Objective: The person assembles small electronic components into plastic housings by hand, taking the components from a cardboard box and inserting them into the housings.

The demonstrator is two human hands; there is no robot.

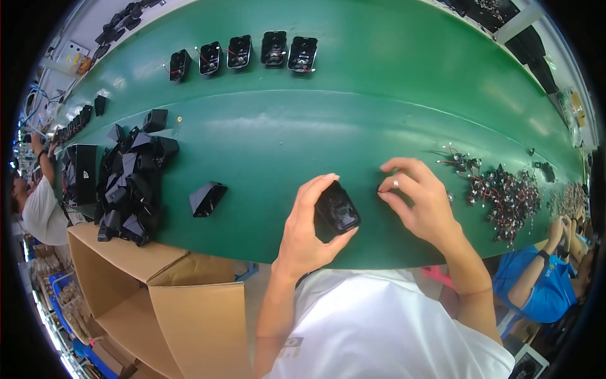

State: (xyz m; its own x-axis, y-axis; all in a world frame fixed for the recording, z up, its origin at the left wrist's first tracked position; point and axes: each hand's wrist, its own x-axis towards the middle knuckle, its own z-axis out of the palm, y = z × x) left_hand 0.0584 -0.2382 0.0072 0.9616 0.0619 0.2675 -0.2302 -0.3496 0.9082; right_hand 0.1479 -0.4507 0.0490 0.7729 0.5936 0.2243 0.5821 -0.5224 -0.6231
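Note:
My left hand (299,239) grips a black plastic housing (339,207) between thumb and fingers, its hollow side turned up. To the right of it, apart from the housing, my right hand (421,205) is closed in a pinch. A small dark bit shows at its fingertips, too small to name. Right of that hand lies a heap of small parts with red and black wires (504,197). One angular black housing (207,199) rests alone on the green table (252,151), left of my left hand.
A pile of black housings (132,180) covers the table's left side. Several housings with wires (240,52) stand in a row at the far side. An open cardboard box (196,316) sits below the near left edge. Co-workers (536,284) are at both sides.

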